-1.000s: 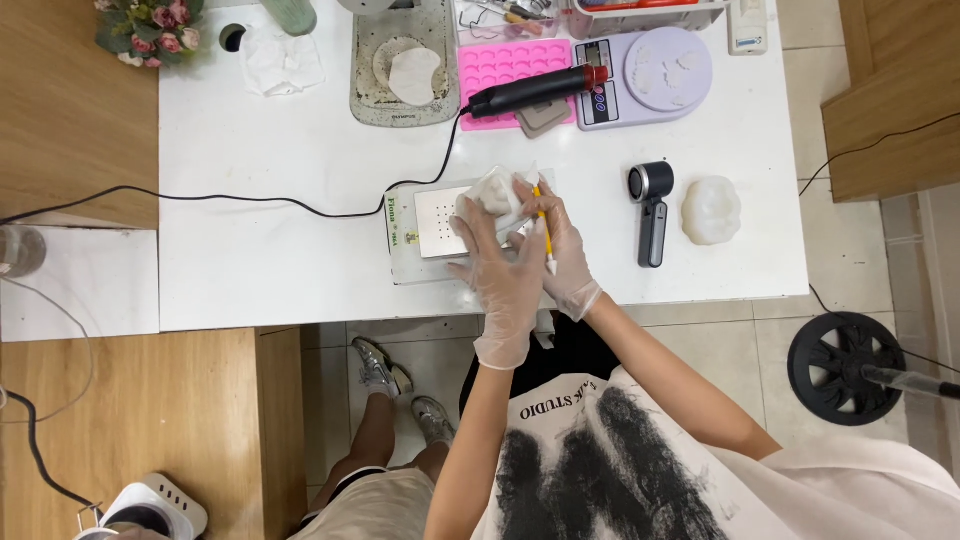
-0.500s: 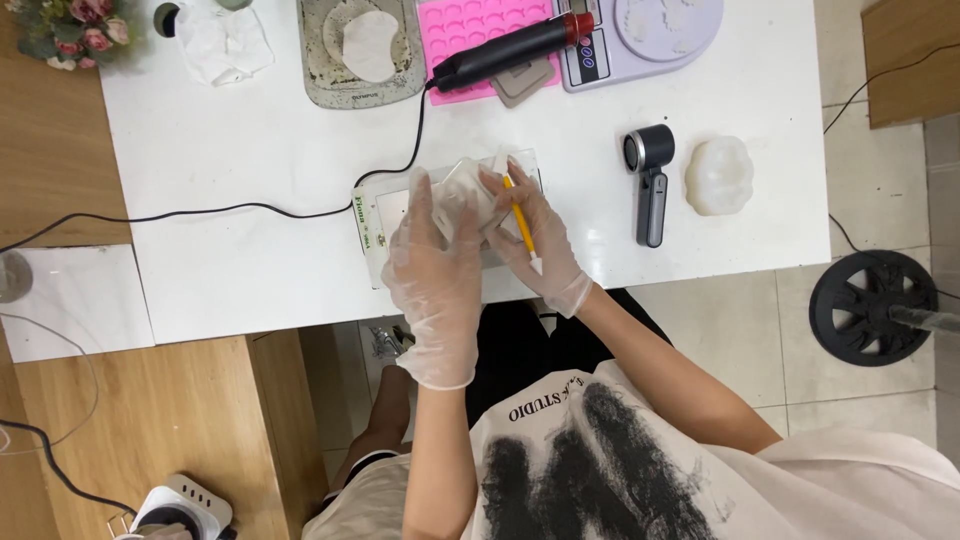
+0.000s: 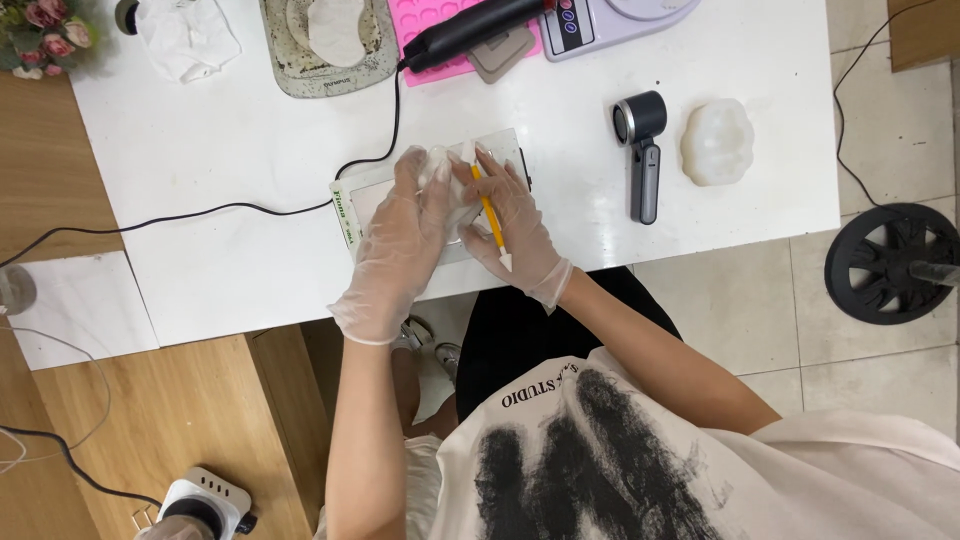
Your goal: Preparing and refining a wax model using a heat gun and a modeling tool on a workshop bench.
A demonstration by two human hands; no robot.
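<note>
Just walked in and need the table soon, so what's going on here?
A person in clear gloves works over a small mat on the white table. The left hand steadies a pale white lump, and the right hand holds a yellow tool against it. Beside them lie a grey handheld device and a white mould.

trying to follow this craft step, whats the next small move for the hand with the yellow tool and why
Probably bring the tip of the yellow tool down onto the white lump. The right hand grips the tool right beside the lump, and the left hand steadies it over the cutting mat.
</note>
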